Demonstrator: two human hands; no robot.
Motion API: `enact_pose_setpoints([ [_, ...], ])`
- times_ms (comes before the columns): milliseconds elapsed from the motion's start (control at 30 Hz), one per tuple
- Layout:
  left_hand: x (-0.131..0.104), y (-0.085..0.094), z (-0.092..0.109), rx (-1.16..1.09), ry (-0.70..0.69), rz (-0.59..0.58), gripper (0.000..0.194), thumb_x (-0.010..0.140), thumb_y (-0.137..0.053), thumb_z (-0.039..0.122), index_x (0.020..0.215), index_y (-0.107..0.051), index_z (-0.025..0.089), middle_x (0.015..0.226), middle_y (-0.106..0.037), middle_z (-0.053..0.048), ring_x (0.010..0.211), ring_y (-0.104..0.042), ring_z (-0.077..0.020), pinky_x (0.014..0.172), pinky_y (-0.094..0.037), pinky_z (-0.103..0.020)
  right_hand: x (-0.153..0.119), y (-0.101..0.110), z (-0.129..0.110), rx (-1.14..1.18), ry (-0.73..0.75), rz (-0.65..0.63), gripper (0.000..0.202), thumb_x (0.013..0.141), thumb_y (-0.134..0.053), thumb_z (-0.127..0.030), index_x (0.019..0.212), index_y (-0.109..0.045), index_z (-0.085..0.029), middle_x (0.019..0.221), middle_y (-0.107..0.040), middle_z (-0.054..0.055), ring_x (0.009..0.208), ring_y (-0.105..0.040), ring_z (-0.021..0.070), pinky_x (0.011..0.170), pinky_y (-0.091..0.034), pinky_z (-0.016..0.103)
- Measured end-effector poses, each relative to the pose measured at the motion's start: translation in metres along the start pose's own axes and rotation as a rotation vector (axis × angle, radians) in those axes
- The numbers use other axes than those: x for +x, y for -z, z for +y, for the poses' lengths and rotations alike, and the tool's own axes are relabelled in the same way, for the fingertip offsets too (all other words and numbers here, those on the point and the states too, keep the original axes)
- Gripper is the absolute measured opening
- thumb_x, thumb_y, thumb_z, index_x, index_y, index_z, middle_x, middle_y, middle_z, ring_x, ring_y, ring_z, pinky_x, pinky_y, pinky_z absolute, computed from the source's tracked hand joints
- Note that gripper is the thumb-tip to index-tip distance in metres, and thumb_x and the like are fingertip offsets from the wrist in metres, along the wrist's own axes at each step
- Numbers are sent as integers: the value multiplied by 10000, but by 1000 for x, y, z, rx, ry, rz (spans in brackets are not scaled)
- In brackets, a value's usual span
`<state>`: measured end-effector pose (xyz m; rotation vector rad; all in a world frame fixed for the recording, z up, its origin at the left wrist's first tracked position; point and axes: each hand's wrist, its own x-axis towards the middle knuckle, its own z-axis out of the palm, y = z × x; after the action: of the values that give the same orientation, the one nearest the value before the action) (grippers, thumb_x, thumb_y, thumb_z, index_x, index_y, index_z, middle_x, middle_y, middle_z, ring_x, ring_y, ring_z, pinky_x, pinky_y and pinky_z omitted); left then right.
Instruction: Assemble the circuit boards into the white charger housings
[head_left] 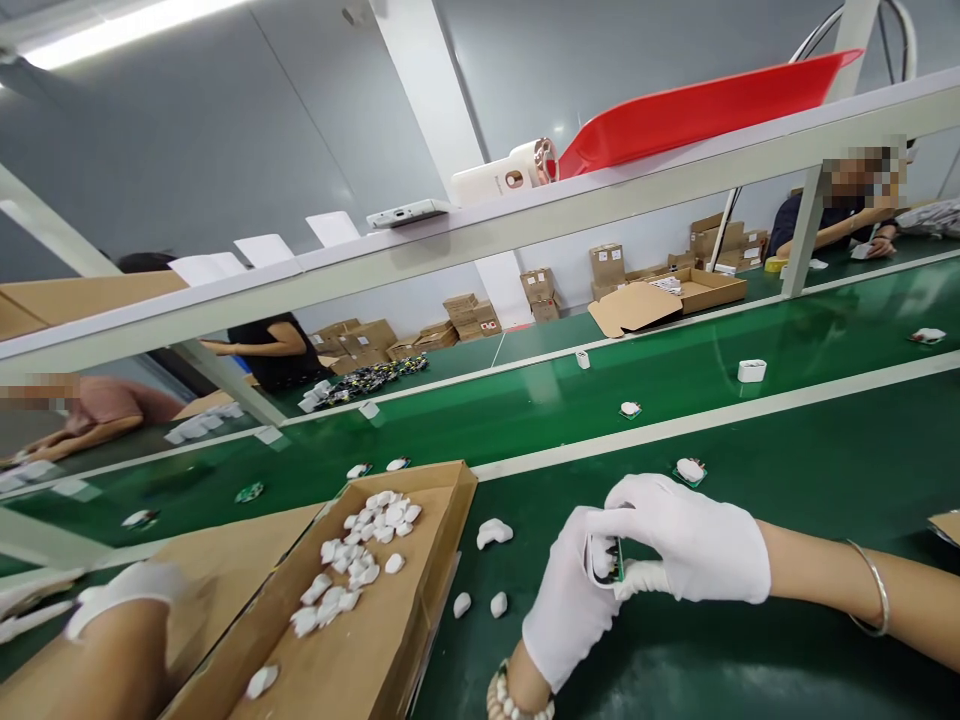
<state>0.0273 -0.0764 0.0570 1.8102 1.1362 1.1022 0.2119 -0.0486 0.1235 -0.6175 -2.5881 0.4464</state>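
Note:
Both hands wear white gloves and meet over the green work surface. My left hand (574,600), with a beaded bracelet at the wrist, is wrapped round a small white housing (592,562). A green circuit board (618,562) with white material on it shows at the housing's opening. From the right, my right hand (679,540) reaches over, its fingers closed on the board's edge and the top of the housing. White lumps (494,533) lie on the surface to the left of my hands. Another board with a white lump (690,470) rests just beyond my right hand.
A cardboard tray (405,610) of white lumps stands at the left, beside a co-worker's gloved hand (124,590). Boards and a white housing (751,371) lie on the green conveyor belt (525,400). A shelf (600,205) spans above; people sit beyond.

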Motion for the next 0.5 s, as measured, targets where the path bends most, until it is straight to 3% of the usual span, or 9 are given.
enact_pose_setpoints([
  [100,-2,-4,6,42,-88,2,349,674,-660,111,1006,-647,216,1007,-684,-59,961,-631,-257,893,-510,-404,1,-12,6,198,-19,-35,461,711,-830,-420,1115,-686,-251,1131,-553,90,1039,-536,269,916,-430,434],
  [200,-5,-3,13,21,-129,-16,411,672,-616,92,1059,-666,220,1042,-705,-64,1014,-652,-271,932,-522,-399,1,-23,12,536,-32,-57,407,738,-802,-450,1080,-713,-249,1275,-494,83,1195,-491,268,1035,-387,432],
  [367,-12,1,-1,35,-76,-40,219,717,-669,154,925,-689,217,866,-701,-45,907,-671,-259,787,-563,-352,-2,-32,10,819,-8,-7,231,793,-764,-344,955,-733,-182,1231,-519,95,1196,-507,233,1010,-427,381],
  [500,-14,1,-16,18,-51,-86,164,791,-717,270,927,-683,183,906,-685,-49,891,-667,-229,775,-560,-360,-4,-37,10,892,-60,-29,192,788,-766,-297,943,-746,-184,1074,-594,84,1297,-435,259,1022,-419,391],
])
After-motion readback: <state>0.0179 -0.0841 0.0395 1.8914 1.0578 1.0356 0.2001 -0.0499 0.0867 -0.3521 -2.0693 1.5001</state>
